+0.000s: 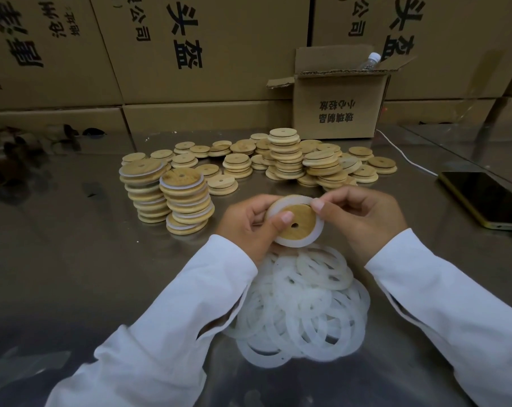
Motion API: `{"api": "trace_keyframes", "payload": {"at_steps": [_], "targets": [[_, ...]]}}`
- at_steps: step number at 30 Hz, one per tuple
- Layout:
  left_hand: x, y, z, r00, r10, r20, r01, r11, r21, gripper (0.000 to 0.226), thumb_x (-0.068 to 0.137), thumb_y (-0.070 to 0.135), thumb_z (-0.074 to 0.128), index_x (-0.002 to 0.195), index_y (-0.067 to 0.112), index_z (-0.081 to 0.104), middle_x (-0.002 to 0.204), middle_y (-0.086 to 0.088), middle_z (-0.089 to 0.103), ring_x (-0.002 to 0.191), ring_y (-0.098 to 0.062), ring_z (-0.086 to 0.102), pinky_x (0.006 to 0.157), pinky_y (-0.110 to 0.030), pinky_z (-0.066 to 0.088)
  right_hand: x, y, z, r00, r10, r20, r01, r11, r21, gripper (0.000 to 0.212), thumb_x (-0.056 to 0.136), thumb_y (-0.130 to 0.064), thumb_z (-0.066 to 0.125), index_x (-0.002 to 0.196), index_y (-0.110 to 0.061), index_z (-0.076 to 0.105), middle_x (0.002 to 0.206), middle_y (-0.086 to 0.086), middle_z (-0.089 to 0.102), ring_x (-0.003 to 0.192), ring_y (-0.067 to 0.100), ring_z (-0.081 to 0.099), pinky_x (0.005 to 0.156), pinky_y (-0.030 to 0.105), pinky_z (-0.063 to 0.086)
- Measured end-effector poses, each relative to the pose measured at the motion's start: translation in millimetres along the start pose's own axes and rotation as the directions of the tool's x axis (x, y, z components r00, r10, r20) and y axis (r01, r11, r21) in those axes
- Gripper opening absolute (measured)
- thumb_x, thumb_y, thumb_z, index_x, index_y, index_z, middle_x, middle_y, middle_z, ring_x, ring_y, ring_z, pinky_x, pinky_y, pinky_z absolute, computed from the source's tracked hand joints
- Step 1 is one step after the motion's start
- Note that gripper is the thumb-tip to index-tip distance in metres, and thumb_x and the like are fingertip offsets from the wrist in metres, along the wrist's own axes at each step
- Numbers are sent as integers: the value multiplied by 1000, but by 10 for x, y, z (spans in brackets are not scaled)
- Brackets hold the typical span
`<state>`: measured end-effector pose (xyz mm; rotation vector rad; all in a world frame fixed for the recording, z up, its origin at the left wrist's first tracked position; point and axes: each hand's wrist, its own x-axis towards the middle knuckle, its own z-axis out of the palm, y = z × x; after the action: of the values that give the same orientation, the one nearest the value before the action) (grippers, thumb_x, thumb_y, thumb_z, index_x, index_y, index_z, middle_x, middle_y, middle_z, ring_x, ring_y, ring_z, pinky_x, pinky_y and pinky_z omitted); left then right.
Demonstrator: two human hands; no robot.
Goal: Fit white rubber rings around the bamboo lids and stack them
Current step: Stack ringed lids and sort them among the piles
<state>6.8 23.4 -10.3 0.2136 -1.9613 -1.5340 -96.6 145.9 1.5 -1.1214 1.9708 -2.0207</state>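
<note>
— What's the surface like?
— A shiny steel worktop (72, 259) that mirrors the wall of printed cardboard cartons (219, 54) behind it. Far beyond the right grip (363, 218) stands a small open box (340, 107) with a clear bottle (370, 61) poking out. A white cable (407, 160) runs to a dark phone (483, 201) lying to that grip's right.
— And the lid?
— One bamboo lid (297, 221) is held above the worktop between both grips, with its face tilted toward the camera. The left grip (248, 227) clasps its left edge, thumb on the face. The right grip pinches the upper right rim. It's a tan disc with a small centre hole and a white rubber ring (307, 240) around it.
— The rest?
— A heap of loose rings (301, 306) lies just below the grips. Two stacks of ringed lids (187, 204) stand beyond the left grip, and bare lids (287, 157) are piled farther back.
</note>
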Motion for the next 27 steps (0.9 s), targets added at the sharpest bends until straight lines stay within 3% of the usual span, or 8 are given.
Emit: {"api": "trace_keyframes", "payload": {"at_steps": [6,12,16,20,27], "targets": [[-10,5,-7,999,23,-27,-23,999,-31,25,75,30,58,97,19,65,90,-9,71,87,-28,68,80,-53,54,1,-13,-8,999,-16,37,16,1000,-14,12,78,-8,68,70,-16,67,64,-9,65,62,0,58,64,10,47],[-8,-8,-11,996,-88,-33,78,974,-214,15,85,18,55,95,17,65,77,1,73,75,-16,70,58,-29,58,9,-53,9,998,-41,54,42,999,-19,16,79,-7,67,68,-18,65,64,-10,64,60,-2,57,63,9,46],[-1,6,-26,994,-105,-23,95,955,-281,26,73,29,57,94,18,66,78,0,73,76,-17,70,56,-28,57,16,-58,18,998,-44,55,44,999,14,15,78,-6,67,68,-17,65,58,-15,65,59,-3,58,60,7,44],[0,-12,-25,990,-135,-24,122,948,-293,19,80,24,57,95,16,66,79,-2,73,76,-19,71,55,-28,56,-9,-42,45,1000,-16,13,15,997,72,12,75,-8,70,68,-18,67,62,-11,68,61,0,61,62,10,48],[-5,3,23,983,-159,-89,122,936,-330,27,67,35,62,86,15,67,82,-5,70,80,-23,70,59,-33,58,-75,6,139,993,-60,-101,52,996,-75,12,75,-17,70,79,-26,63,73,-8,64,69,4,58,68,13,48]]}}
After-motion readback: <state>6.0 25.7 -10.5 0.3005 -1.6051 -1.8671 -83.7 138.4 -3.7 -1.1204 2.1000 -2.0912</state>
